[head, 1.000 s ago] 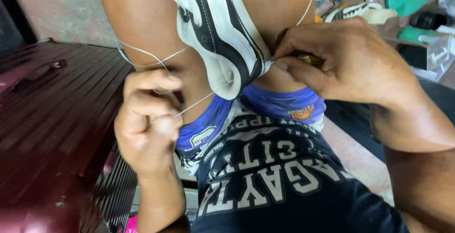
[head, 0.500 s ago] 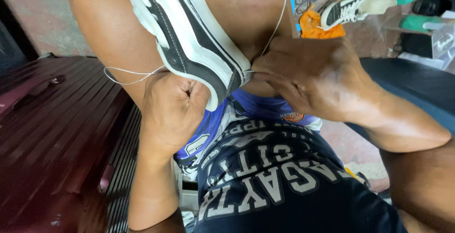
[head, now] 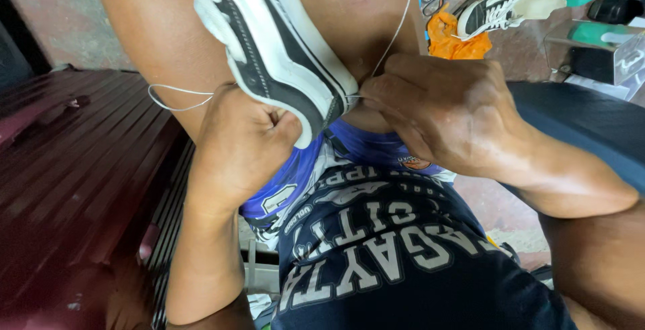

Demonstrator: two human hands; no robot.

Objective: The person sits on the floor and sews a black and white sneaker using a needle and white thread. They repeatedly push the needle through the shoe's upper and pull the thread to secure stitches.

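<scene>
Frame centre: the left hand [head: 238,145] fists around the black-and-white shoe [head: 282,48] while the right hand [head: 443,112] pinches white thread [head: 396,31] at its sole edge; steady tension likely keeps stitches tight.

Cloth, rubber, thread and painted slats

The black-and-white canvas sneaker [head: 275,48] has matt woven cloth sides and a smooth, slightly glossy white rubber sole edge; the thin white thread [head: 176,98] looks waxy and stiff. The dark navy printed T-shirt [head: 390,263] is soft matt cotton, the blue shorts [head: 295,175] shinier synthetic. The maroon slatted bench [head: 74,169] shows glossy paint.
</scene>
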